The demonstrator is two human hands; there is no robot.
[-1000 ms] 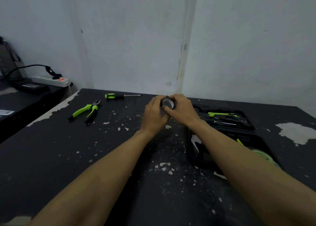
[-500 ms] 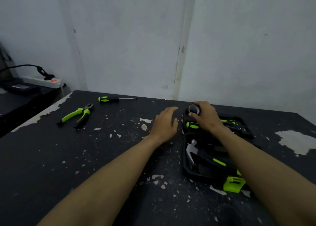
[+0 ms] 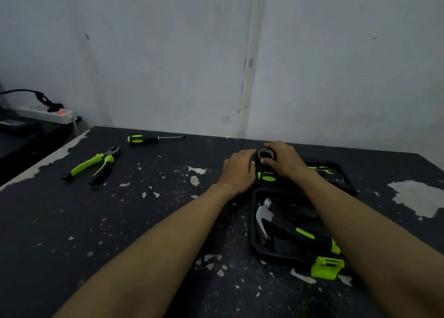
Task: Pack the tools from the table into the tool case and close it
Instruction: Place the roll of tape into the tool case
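The roll of tape (image 3: 265, 153) sits at the far left corner of the open tool case (image 3: 253, 224). The right hand (image 3: 286, 164) is over it, fingers curled around its rim. The left hand (image 3: 240, 171) lies just beside it at the case's edge, fingers straight and released; whether they touch the roll cannot be told. A hammer (image 3: 262, 218) lies in the case's near half. On the counter (image 3: 120, 221) to the left, well apart, lie pliers (image 3: 96, 165) and a screwdriver (image 3: 149, 139).
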